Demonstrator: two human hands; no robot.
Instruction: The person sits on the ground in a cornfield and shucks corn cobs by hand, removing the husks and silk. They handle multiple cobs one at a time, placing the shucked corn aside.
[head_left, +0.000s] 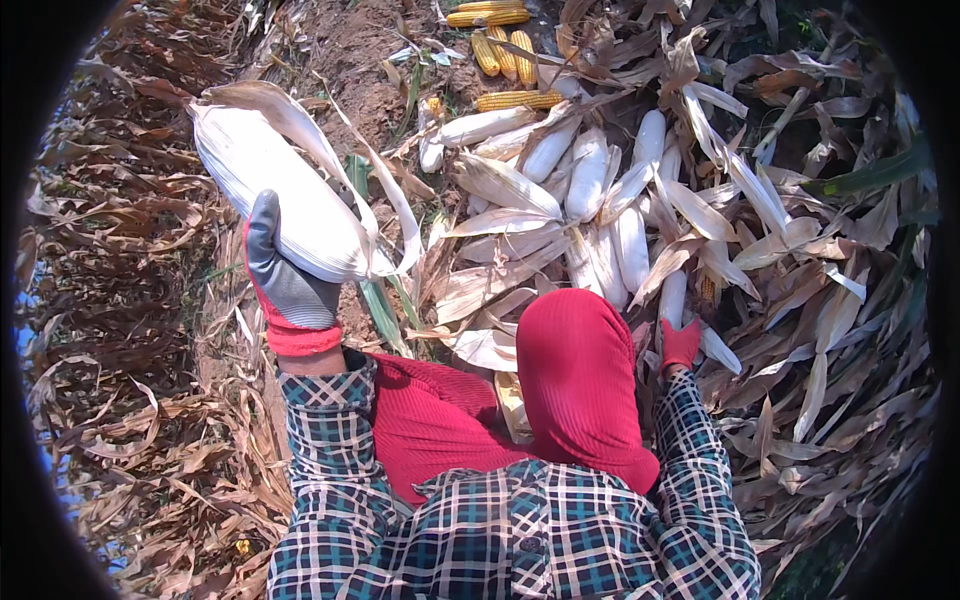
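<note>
My left hand (296, 289), in a grey-coated red work glove, holds up a large corn ear (277, 187) in its pale dry husk. Its thumb lies along the near side, and loose husk strips (401, 202) curl off to the right. Down among the husks, my right hand (680, 345) in a red glove grips the lower end of another pale, husk-covered corn ear (673, 296); its fingertips are partly hidden. A pile of ears still in white husks (589, 176) lies ahead of my knees.
Bare yellow corn cobs (504, 54) lie on the brown soil (337, 45) at the top. Dry corn leaves and stalks (810, 300) cover the right side, and more dry leaves (135, 300) the left. My bent knee (577, 367), in red trousers, rises between my arms.
</note>
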